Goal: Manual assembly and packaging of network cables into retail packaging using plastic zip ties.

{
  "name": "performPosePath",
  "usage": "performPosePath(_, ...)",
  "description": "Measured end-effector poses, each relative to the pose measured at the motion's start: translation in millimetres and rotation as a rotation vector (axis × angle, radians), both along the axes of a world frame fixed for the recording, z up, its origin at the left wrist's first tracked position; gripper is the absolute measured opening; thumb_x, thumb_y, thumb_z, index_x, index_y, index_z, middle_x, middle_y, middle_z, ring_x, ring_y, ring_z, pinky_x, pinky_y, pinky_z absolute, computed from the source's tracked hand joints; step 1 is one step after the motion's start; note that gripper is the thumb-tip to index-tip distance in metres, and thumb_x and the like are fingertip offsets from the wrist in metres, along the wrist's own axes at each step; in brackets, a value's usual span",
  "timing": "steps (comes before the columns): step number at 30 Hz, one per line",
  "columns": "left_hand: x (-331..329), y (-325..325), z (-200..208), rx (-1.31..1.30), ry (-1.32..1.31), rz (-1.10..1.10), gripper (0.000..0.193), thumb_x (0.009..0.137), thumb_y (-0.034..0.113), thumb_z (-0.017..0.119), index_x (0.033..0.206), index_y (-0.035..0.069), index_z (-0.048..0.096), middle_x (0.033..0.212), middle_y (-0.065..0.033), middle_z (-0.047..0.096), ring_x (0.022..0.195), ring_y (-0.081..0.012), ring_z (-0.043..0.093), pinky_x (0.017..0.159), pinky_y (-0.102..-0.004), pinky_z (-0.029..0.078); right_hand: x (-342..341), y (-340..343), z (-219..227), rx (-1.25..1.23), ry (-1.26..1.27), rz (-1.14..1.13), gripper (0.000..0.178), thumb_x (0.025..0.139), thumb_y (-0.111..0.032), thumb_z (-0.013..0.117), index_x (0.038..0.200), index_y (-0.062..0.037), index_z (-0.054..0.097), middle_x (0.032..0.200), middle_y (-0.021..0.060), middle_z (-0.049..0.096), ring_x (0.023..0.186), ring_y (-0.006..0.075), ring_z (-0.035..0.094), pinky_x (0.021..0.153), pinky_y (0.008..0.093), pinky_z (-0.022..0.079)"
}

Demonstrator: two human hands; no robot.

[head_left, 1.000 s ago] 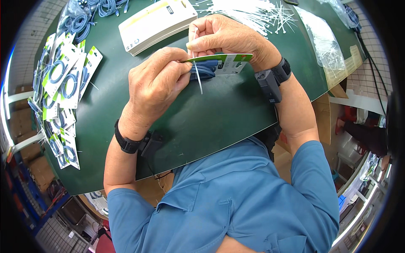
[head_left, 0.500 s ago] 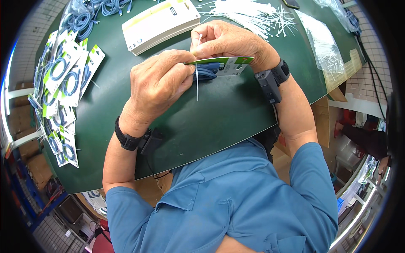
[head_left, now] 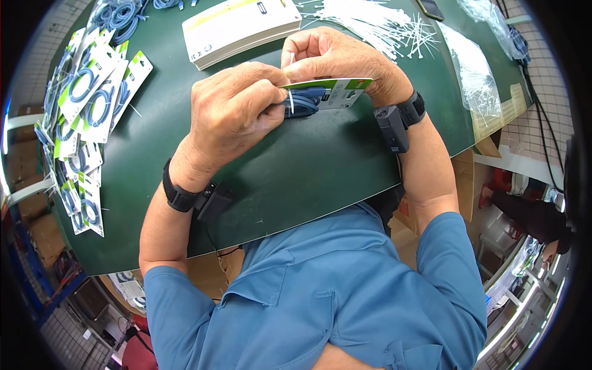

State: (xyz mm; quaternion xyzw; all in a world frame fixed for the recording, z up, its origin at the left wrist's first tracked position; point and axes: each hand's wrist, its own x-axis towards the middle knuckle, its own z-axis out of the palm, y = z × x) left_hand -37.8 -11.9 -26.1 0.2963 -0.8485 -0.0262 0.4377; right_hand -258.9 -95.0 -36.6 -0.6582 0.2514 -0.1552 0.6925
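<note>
Over the green table, a backing card (head_left: 341, 94) with a green top edge is held nearly on edge, a coiled blue cable (head_left: 306, 102) against its near face. A white cable tie (head_left: 292, 100) crosses the coil at the card's left end. My left hand (head_left: 237, 111) is closed on that left end, its fingertips beside the tie. Behind the card, my right hand (head_left: 348, 61) pinches near the top edge, where a white end of the tie sticks up by its thumb. Fingers partly hide the card's left end.
A stack of backing cards (head_left: 243, 32) lies just beyond my hands, with a pile of loose white cable ties (head_left: 370, 26) to its right. Carded cables (head_left: 98, 102) heap at the left. A clear bag of ties (head_left: 475, 74) lies at the right, loose blue cables (head_left: 123, 21) far left.
The tie's tail, which hung well below the card, now shows only a short length over the coil. My hands keep their hold and have barely shifted; the view has moved slightly.
</note>
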Motion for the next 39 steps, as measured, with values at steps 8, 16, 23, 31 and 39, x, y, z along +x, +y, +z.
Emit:
performPosePath(8,5,4,-1,0.299,0.163,0.073,0.017,0.069,-0.003,0.073,0.081,0.003,0.062,0.087,-0.0074,0.073,0.073,-0.0236,0.069,0.066,-0.0314,0.056,-10,-8,28,-0.083,0.052,-0.481,0.017,0.099,-0.017,0.072,0.099,0.0005,0.07,0.091,0.0042,0.074,0.076,0.0071,0.067,0.067,0.0188,0.053)
performPosePath(16,7,7,-2,0.572,0.231,0.151,0.016,0.072,-0.003,0.071,0.085,0.0,0.064,0.084,-0.009,0.072,0.073,-0.0188,0.068,0.073,-0.029,0.055,19,25,37,-1.123,0.029,-0.234,0.014,0.086,-0.01,0.08,0.095,-0.0023,0.072,0.091,0.006,0.073,0.077,0.0168,0.068,0.07,0.0261,0.055)
performPosePath(23,8,3,-6,0.692,0.371,0.098,0.013,0.075,-0.003,0.07,0.088,-0.001,0.067,0.082,-0.0031,0.07,0.077,-0.007,0.062,0.073,-0.0254,0.053,25,28,29,-1.128,0.054,-0.253,0.013,0.085,-0.01,0.079,0.092,-0.0026,0.071,0.086,0.0068,0.069,0.073,0.0216,0.065,0.066,0.0317,0.053)
performPosePath(31,9,0,-9,0.794,0.395,0.118,0.012,0.075,-0.003,0.071,0.086,-0.001,0.066,0.08,0.0007,0.066,0.079,-0.0054,0.061,0.077,-0.0238,0.053,34,32,16,-1.202,0.078,-0.372,0.011,0.089,-0.01,0.075,0.089,-0.0026,0.066,0.081,0.0082,0.063,0.068,0.0238,0.062,0.062,0.0351,0.05)
performPosePath(39,13,-2,-12,0.9,0.427,0.086,0.013,0.074,-0.003,0.071,0.085,-0.001,0.064,0.08,0.0013,0.065,0.08,-0.0043,0.059,0.08,-0.0226,0.053,41,34,13,-1.238,0.122,-0.441,0.007,0.093,-0.014,0.068,0.092,-0.0071,0.07,0.088,0.0096,0.068,0.082,0.0308,0.069,0.071,0.0405,0.055)
